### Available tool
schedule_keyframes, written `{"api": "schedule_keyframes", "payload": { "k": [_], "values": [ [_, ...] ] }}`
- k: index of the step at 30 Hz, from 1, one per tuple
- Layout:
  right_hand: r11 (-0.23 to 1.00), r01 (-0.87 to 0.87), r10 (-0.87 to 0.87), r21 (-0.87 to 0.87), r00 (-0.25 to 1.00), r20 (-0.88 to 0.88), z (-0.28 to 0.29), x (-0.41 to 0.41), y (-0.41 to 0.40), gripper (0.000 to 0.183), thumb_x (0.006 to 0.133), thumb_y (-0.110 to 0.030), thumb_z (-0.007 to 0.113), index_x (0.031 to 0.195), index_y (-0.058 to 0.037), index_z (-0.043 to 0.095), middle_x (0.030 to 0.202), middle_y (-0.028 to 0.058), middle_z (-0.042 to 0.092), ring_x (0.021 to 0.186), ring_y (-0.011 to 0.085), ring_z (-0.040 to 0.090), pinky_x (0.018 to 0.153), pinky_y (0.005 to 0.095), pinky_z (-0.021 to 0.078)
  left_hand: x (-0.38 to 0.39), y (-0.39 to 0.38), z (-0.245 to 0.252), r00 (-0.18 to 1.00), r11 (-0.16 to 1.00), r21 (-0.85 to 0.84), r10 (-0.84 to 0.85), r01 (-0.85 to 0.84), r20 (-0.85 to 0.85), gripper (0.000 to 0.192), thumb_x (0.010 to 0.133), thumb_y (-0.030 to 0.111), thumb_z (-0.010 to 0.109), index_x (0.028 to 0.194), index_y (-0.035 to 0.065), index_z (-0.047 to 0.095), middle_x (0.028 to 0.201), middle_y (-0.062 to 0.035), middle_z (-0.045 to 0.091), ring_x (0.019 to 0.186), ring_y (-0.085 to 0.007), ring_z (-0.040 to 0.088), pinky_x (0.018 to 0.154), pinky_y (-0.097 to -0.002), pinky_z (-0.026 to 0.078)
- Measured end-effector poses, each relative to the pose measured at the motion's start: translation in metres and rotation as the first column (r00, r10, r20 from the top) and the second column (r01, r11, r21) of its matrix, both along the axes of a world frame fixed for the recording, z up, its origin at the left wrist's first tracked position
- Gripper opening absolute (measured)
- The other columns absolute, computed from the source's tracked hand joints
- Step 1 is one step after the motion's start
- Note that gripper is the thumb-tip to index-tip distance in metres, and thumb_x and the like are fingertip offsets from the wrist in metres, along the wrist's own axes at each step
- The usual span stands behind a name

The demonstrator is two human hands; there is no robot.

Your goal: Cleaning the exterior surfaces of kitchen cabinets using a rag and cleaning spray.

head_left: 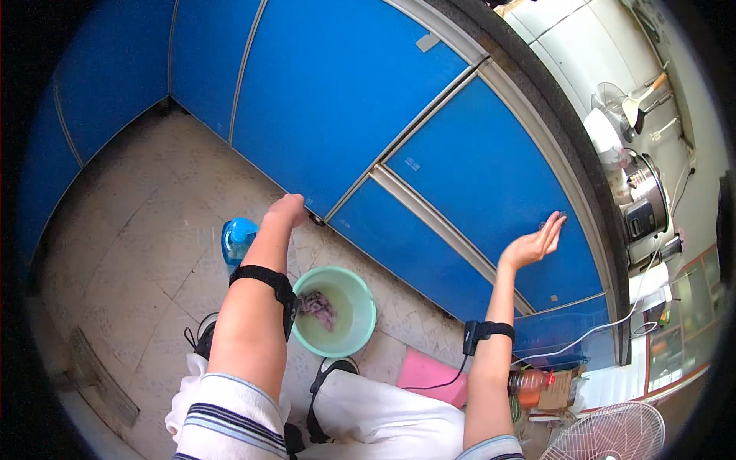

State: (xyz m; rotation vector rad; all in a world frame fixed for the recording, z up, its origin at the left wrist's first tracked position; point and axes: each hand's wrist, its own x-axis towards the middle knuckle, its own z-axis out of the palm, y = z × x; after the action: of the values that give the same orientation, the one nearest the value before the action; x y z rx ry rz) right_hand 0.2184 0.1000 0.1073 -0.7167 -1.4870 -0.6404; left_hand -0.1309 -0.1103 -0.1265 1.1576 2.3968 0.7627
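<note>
My right hand [530, 247] is raised against a blue cabinet front [460, 190]. Its fingers press a small dark, glinting pad [560, 217], seemingly a metal scourer, to the panel. Low on the left, my left hand [286, 210] is at the bottom edge of a tall blue door [339, 103]; its fingers are mostly hidden, so any hold cannot be made out. Below it on the floor stand a blue pump bottle [236, 241], partly behind my forearm, and a light green basin [361, 333]. A wet purple cloth [319, 307] lies in cloudy water in the basin.
A dark countertop edge [566, 126] curves above the cabinets, with a rice cooker [644, 201] on top. Right of my legs are a pink object [428, 376], a bottle of reddish liquid [529, 386] and a fan [609, 434]. A white cable [598, 329] hangs across the counter end.
</note>
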Motion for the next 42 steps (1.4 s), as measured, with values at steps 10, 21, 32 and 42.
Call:
{"api": "schedule_keyframes", "payload": {
  "k": [10, 21, 32, 42],
  "values": [
    [0.989, -0.077, 0.15, -0.129, 0.448, 0.881, -0.067, 0.019, -0.005, 0.033, 0.084, -0.013, 0.049, 0.114, -0.0169, 0.061, 0.125, -0.0061, 0.054, 0.116, 0.0141, 0.047, 0.105, 0.0377, 0.0313, 0.027, 0.02, 0.023, 0.991, 0.982, -0.144, -0.118, 0.126, 0.06, 0.025, 0.078, 0.01, 0.053, 0.098, 0.0014, 0.065, 0.106, -0.0211, 0.061, 0.101, -0.0346, 0.059, 0.084, -0.042, 0.049],
    [0.986, 0.163, -0.156, 0.02, 0.968, -0.197, -0.003, 0.017, 0.02, 0.037, 0.092, -0.005, 0.042, 0.129, -0.0027, 0.047, 0.136, 0.0197, 0.04, 0.128, 0.0339, 0.035, 0.107, 0.0418, 0.0283, -0.012, 0.012, -0.002, 0.996, 0.996, 0.008, -0.092, 0.092, 0.002, 0.025, 0.079, 0.013, 0.051, 0.092, -0.0021, 0.065, 0.101, -0.0247, 0.061, 0.097, -0.0381, 0.059, 0.083, -0.0441, 0.048],
    [0.927, -0.342, 0.355, -0.157, 0.655, 0.667, -0.055, -0.115, -0.019, 0.032, 0.082, -0.009, 0.051, 0.113, -0.0068, 0.06, 0.131, 0.0011, 0.05, 0.123, 0.0172, 0.043, 0.102, 0.0321, 0.0358, 0.006, 0.032, -0.016, 0.965, 0.962, 0.076, -0.261, 0.262, -0.024, 0.025, 0.078, 0.021, 0.053, 0.086, 0.0016, 0.066, 0.094, -0.0249, 0.061, 0.093, -0.0402, 0.058, 0.083, -0.0452, 0.047],
    [0.995, -0.011, 0.004, 0.101, 0.998, 0.065, 0.04, 0.035, 0.013, 0.033, 0.075, 0.002, 0.059, 0.102, -0.014, 0.069, 0.11, -0.0022, 0.064, 0.102, 0.0218, 0.055, 0.091, 0.0319, 0.0445, -0.074, 0.027, -0.124, 0.932, 0.961, 0.098, -0.273, 0.257, 0.237, 0.023, 0.078, 0.014, 0.046, 0.078, -0.0018, 0.063, 0.071, -0.0143, 0.06, 0.065, -0.026, 0.058, 0.057, -0.0389, 0.047]
  ]
}}
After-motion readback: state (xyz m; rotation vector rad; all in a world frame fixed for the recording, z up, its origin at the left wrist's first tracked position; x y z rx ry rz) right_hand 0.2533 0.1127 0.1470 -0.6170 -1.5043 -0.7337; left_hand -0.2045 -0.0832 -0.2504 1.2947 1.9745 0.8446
